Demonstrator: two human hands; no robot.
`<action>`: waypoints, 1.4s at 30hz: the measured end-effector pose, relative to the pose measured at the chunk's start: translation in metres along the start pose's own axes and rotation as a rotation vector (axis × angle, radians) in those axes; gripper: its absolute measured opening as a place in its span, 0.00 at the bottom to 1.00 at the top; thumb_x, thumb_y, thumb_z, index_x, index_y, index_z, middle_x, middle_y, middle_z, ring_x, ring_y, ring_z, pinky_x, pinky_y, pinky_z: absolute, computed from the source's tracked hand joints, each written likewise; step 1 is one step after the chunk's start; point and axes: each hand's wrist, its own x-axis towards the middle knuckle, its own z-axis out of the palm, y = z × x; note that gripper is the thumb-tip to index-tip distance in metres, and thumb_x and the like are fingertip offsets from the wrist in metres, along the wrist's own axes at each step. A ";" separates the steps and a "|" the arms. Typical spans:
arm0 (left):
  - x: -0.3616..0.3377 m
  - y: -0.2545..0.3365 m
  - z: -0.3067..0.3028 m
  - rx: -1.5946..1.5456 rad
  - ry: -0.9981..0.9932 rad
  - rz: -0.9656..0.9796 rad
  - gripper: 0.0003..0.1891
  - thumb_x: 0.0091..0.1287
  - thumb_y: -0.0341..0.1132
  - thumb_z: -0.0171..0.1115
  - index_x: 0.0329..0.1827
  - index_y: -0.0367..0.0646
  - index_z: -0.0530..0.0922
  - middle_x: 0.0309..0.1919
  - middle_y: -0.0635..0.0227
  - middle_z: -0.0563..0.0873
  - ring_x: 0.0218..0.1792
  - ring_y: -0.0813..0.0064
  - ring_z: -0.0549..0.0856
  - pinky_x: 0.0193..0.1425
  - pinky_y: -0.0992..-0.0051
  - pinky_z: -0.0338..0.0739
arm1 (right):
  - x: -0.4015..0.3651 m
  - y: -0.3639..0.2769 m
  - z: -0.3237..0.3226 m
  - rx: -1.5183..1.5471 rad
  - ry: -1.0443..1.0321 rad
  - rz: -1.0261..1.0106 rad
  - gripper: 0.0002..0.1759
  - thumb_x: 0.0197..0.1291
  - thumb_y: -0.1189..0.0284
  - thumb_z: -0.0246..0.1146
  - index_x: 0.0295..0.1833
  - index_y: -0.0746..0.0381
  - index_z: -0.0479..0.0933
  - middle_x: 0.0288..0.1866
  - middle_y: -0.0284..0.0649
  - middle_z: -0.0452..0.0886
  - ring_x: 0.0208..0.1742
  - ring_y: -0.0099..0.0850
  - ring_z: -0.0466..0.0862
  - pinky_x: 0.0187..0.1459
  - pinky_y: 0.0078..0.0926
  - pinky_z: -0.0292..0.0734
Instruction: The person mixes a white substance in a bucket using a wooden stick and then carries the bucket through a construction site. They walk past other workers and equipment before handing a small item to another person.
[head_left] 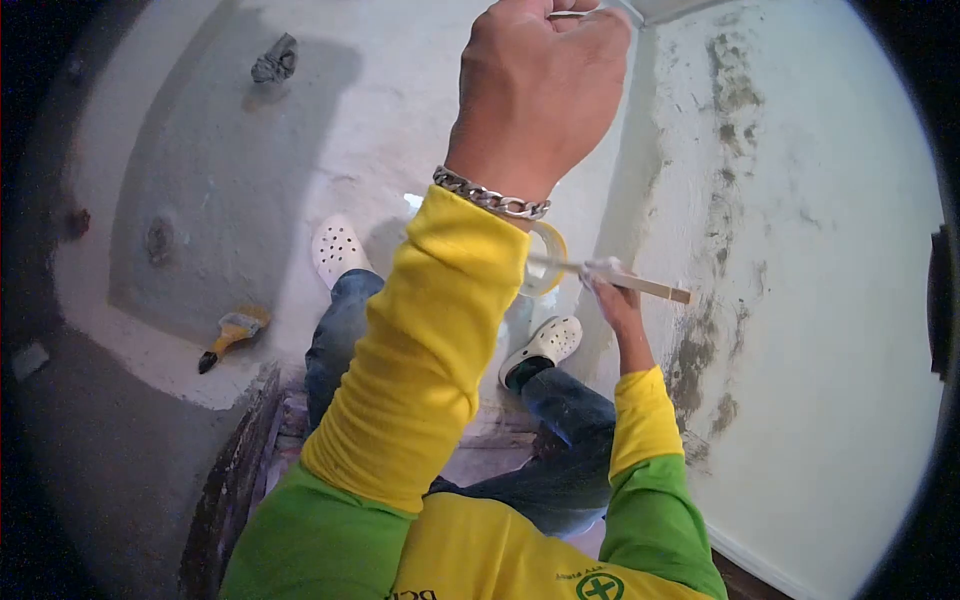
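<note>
Paintbrush (228, 335) with yellowish bristles lies flat on the floor (200, 170), at the edge of a grey patch. Dark crumpled rag (275, 60) sits farther off, well apart from the brush. White wall (850, 300) on the right has dark blotchy stains (735, 150) near the corner.

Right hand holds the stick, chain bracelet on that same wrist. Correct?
No. The head view shows the bracelet on the wrist of the raised left hand; the right hand does hold the stick.
</note>
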 end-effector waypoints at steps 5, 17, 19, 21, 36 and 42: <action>0.001 0.001 -0.001 -0.032 0.030 -0.155 0.20 0.68 0.36 0.57 0.51 0.23 0.71 0.29 0.66 0.81 0.31 0.84 0.77 0.36 0.83 0.73 | 0.027 0.016 -0.032 -0.343 -0.103 -0.162 0.10 0.57 0.72 0.63 0.39 0.68 0.80 0.32 0.41 0.82 0.34 0.27 0.79 0.39 0.25 0.76; -0.001 -0.002 0.004 -0.008 0.023 -0.025 0.19 0.68 0.36 0.57 0.50 0.25 0.72 0.30 0.65 0.81 0.33 0.83 0.78 0.38 0.82 0.73 | -0.009 -0.001 -0.038 -0.273 -0.107 0.012 0.07 0.55 0.75 0.64 0.36 0.68 0.77 0.30 0.36 0.79 0.31 0.23 0.76 0.33 0.20 0.73; -0.002 -0.005 0.006 0.028 0.013 -0.033 0.19 0.68 0.36 0.57 0.50 0.24 0.72 0.30 0.65 0.82 0.33 0.82 0.78 0.38 0.82 0.73 | -0.017 -0.018 -0.018 -0.134 -0.052 0.044 0.06 0.55 0.75 0.63 0.35 0.68 0.77 0.29 0.35 0.78 0.30 0.22 0.76 0.33 0.20 0.72; -0.003 0.001 0.013 0.051 -0.004 -0.028 0.19 0.68 0.36 0.57 0.51 0.24 0.72 0.30 0.65 0.82 0.33 0.82 0.78 0.38 0.82 0.73 | -0.019 -0.016 -0.021 -0.001 0.016 0.061 0.06 0.56 0.75 0.63 0.35 0.68 0.77 0.28 0.34 0.77 0.30 0.22 0.75 0.32 0.20 0.71; -0.013 0.019 0.037 0.025 0.051 -0.277 0.19 0.66 0.39 0.59 0.53 0.33 0.73 0.39 0.69 0.81 0.38 0.80 0.80 0.41 0.84 0.73 | 0.045 0.023 0.059 -0.201 0.099 -0.096 0.11 0.56 0.70 0.65 0.40 0.66 0.79 0.32 0.37 0.81 0.34 0.27 0.79 0.38 0.26 0.75; -0.010 -0.011 0.036 0.138 -0.043 -0.235 0.22 0.68 0.41 0.56 0.59 0.35 0.71 0.49 0.58 0.82 0.48 0.66 0.83 0.49 0.72 0.78 | 0.018 -0.005 0.037 -0.064 0.111 -0.272 0.11 0.54 0.71 0.66 0.41 0.64 0.78 0.38 0.39 0.81 0.41 0.29 0.81 0.44 0.29 0.76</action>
